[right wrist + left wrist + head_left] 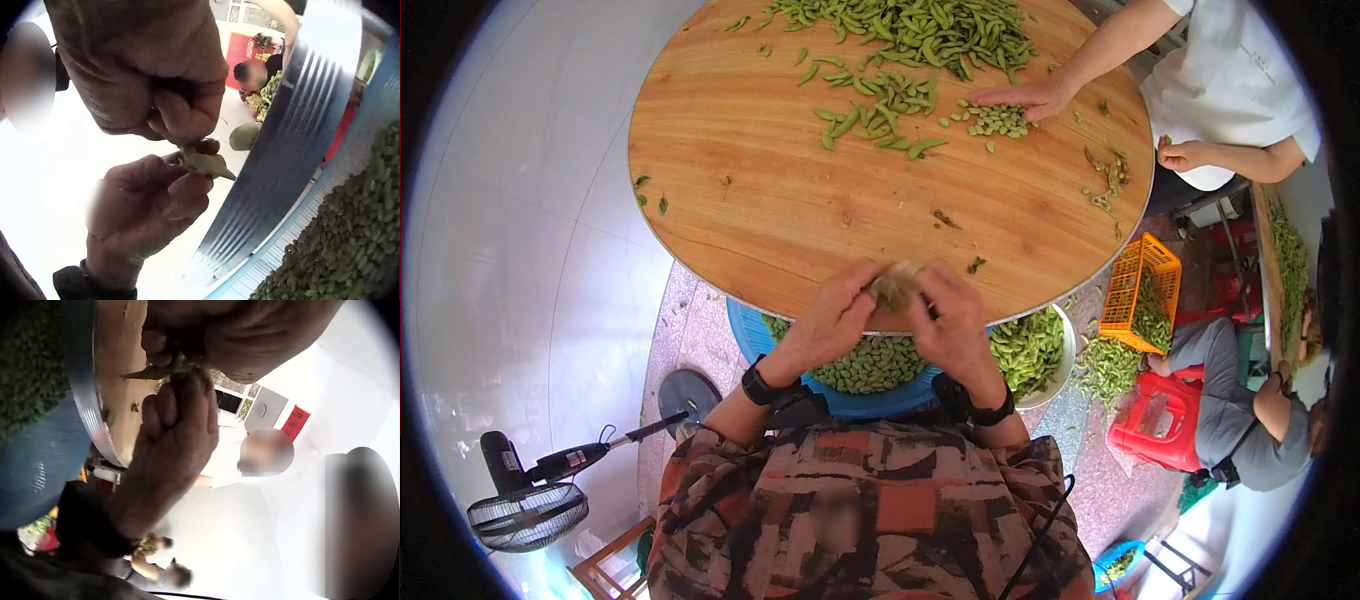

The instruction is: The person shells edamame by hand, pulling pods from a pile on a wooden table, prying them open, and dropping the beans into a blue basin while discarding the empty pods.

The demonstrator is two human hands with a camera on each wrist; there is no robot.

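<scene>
Over the near edge of the round wooden table [750, 215], a green bean pod [207, 164] sits between the fingertips of both hands. My left hand [837, 315] pinches the pod between thumb and finger. The fingers of my right hand [952, 318] are curled at the pod's other end and pinch it there. In the left wrist view the pod's pointed tip [142, 374] sticks out past the fingers. A plump green bean [244, 136] shows by the table's metal rim. Directly below the hands is a blue basin [840, 402] holding many shelled beans [870, 366].
A heap of pods [930, 35] lies at the table's far side. Another person's hand [1035, 98] rests by shelled beans [1000, 120]. A white basin [1062, 370] of pods, an orange crate [1115, 300] and a red stool [1128, 425] stand right; a fan [530, 515] stands left.
</scene>
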